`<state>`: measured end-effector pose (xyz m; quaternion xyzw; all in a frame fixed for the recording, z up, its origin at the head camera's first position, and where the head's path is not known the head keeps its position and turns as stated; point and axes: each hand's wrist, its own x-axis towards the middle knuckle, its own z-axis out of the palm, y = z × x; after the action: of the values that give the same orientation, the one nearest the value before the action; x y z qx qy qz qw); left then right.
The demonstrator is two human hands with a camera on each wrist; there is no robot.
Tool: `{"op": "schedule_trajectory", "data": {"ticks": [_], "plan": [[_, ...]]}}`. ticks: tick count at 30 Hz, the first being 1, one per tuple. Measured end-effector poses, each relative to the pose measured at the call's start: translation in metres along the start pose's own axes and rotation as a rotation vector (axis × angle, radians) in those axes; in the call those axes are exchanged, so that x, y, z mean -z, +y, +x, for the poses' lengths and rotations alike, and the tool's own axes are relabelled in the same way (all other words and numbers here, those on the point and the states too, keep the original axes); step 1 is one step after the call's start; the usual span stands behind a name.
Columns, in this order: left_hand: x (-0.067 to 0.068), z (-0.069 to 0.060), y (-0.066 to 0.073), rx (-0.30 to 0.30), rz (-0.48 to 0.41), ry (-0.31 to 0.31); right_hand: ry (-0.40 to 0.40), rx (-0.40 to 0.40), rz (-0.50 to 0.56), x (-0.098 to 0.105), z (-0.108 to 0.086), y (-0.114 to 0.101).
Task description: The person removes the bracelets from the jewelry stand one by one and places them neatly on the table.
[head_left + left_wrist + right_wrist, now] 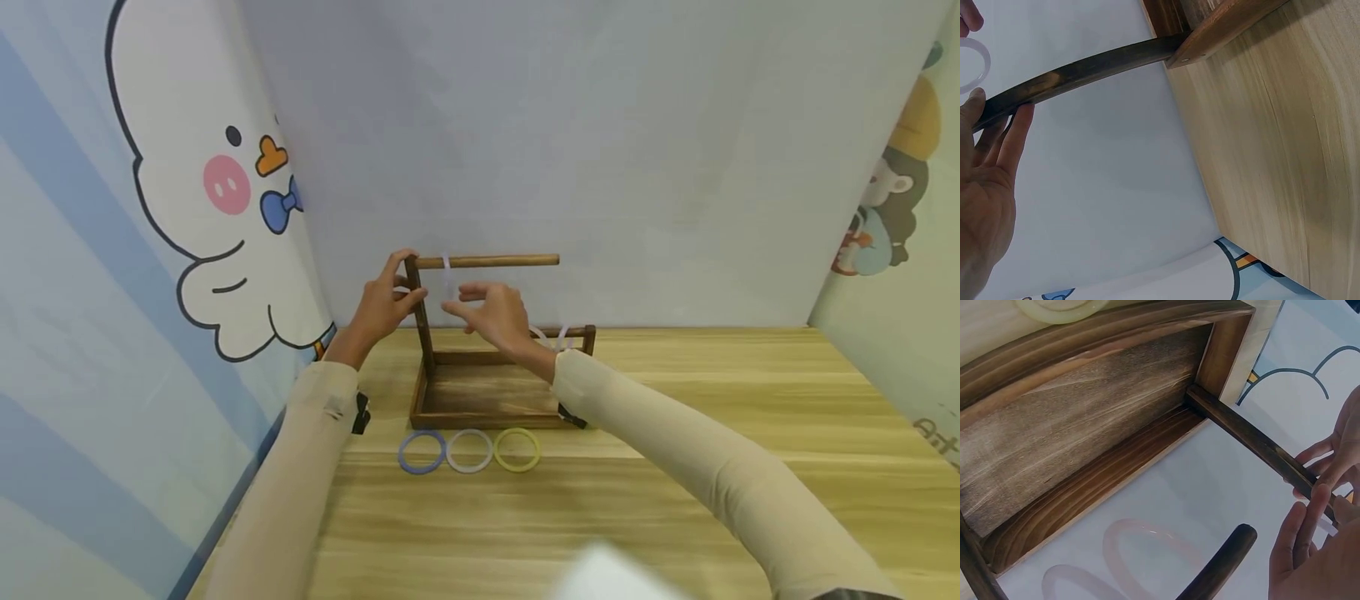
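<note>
My left hand (384,307) grips the tall upright of a dark wooden rack (480,422) near its top, thumb on one side and fingers on the other. From the upper bar (510,261) hangs a pale purple ring (447,275), close to the upright. Beside that ring is my right hand (497,317), thumb and fingers extended and apart around its lower part. In the left wrist view the right fingertips sit just off the ring (986,62). Pale rings (1119,550) hang about the shorter bar (1225,559), partly hidden by the right arm in the head view.
In front of the rack a blue ring (422,472), a white ring (470,471) and a yellow ring (517,469) lie in a row on the wooden table (712,467). Behind stands a grey wall (637,150). A blurred white object (611,575) shows at the bottom edge.
</note>
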<state>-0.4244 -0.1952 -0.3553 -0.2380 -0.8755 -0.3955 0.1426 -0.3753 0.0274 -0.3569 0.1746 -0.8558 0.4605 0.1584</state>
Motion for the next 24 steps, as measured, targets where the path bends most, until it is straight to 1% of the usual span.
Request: {"op": "schedule_trajectory", "data": {"ticks": [6,15,24], "plan": [[0.0,0.001,0.001,-0.013,0.006,0.003,0.013,-0.007,-0.001,-0.002,0.004,-0.004],[0.0,0.0,-0.001,-0.022,-0.004,0.011,0.014,0.02,-0.008,-0.004,0.006,-0.009],[0.001,0.0,0.001,-0.013,0.002,0.008,0.033,-0.004,-0.008,-0.006,0.008,-0.013]]}}
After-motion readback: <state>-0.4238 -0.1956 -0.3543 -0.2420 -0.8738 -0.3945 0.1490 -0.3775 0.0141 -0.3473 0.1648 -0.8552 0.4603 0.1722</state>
